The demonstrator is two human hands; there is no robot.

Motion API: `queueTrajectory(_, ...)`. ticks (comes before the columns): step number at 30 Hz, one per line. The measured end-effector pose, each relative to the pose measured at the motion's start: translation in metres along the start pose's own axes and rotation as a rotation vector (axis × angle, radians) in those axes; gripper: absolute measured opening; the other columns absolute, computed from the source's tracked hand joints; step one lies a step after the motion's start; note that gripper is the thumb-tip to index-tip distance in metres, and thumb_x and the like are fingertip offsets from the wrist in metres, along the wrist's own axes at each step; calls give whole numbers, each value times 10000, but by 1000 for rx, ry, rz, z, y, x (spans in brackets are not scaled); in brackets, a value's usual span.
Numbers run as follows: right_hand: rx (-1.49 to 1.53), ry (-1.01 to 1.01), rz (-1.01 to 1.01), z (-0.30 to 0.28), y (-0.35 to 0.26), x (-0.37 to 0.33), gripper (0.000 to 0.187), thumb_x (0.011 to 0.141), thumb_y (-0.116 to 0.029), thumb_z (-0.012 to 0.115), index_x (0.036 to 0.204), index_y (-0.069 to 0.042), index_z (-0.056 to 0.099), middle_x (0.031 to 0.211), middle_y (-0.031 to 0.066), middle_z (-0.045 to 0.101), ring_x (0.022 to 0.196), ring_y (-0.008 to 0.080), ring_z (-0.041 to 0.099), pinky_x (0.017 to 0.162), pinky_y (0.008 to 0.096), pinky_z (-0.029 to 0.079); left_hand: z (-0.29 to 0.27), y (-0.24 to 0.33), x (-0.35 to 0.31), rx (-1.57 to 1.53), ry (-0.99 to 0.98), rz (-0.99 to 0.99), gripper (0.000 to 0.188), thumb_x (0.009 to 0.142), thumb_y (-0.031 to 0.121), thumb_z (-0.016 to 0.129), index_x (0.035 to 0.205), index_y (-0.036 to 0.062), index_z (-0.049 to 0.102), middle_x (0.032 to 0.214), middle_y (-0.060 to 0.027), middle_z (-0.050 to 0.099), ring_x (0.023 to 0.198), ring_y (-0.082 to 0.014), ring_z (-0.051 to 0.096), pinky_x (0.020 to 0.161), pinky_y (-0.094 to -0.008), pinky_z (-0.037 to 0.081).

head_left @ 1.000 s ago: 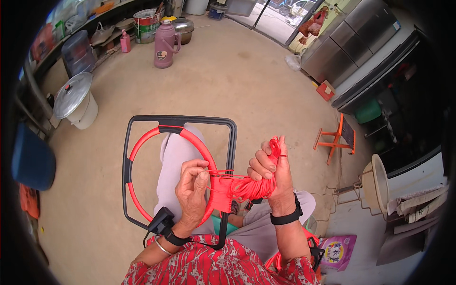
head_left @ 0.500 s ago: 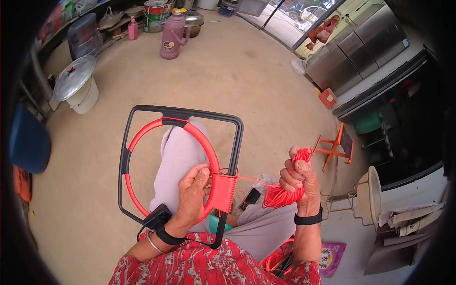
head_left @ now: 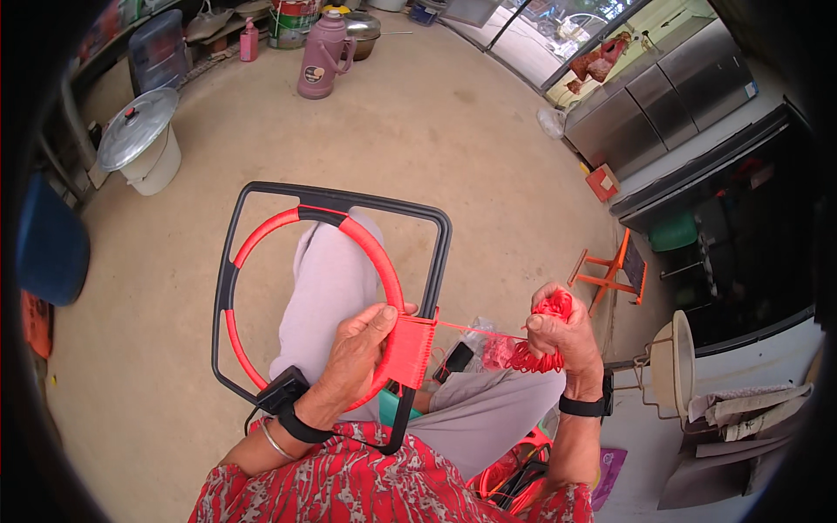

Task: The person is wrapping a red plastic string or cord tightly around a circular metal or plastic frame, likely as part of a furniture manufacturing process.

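A black squarish frame (head_left: 392,203) with a round inner ring (head_left: 381,260), mostly wound in red cord, stands tilted over my lap. My left hand (head_left: 353,349) is closed on the ring's right side, thumb pressed beside a broad block of tight red winding (head_left: 413,347). This block joins the ring to the frame's right bar. From its upper right corner a strand of red cord (head_left: 475,330) runs nearly straight to my right hand (head_left: 568,336). That hand is wrapped round a bundle of red cord (head_left: 551,305), whose loops hang below the fingers.
By my right hip, a container (head_left: 523,471) holds red and black items. An orange folding stool (head_left: 621,272) stands to the right. Farther off are a pink thermos (head_left: 323,57) and a lidded white bucket (head_left: 155,166). A small black object (head_left: 457,359) lies beyond my leg.
My right hand has turned over, knuckles now upward, and the cord bundle has tipped with it. The left hand keeps its hold on the ring, sitting slightly higher along the winding.
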State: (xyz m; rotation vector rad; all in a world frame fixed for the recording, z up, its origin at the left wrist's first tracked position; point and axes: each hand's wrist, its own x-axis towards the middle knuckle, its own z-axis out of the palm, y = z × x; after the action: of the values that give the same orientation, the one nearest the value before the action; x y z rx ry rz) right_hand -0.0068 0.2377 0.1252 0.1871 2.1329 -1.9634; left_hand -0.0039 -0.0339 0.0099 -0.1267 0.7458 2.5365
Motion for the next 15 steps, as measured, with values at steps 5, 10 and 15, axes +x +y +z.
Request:
queueTrajectory(5,-893,0,-106,11,8,-8,230,767,-191,780,832,-27,632,640,23,619,509,137,522,514,277,449,1,3,-1,-41,-35,-56,323,999,232,508,1164,-46,515,998,-153,633,856,-218,681,738,-469,617)
queueTrajectory(10,-592,143,73,3,16,-25,211,804,-205,763,756,-35,648,618,17,638,542,85,532,507,265,444,-3,4,0,-50,-65,-85,316,978,218,549,1166,-33,514,993,-154,633,851,-222,682,735,-468,617)
queueTrajectory(15,-609,154,91,1,24,-33,242,810,-234,776,761,-41,638,585,-1,587,517,58,517,457,232,399,-5,2,6,-91,-75,-80,316,968,213,559,1161,-34,517,996,-154,636,859,-231,683,732,-456,615)
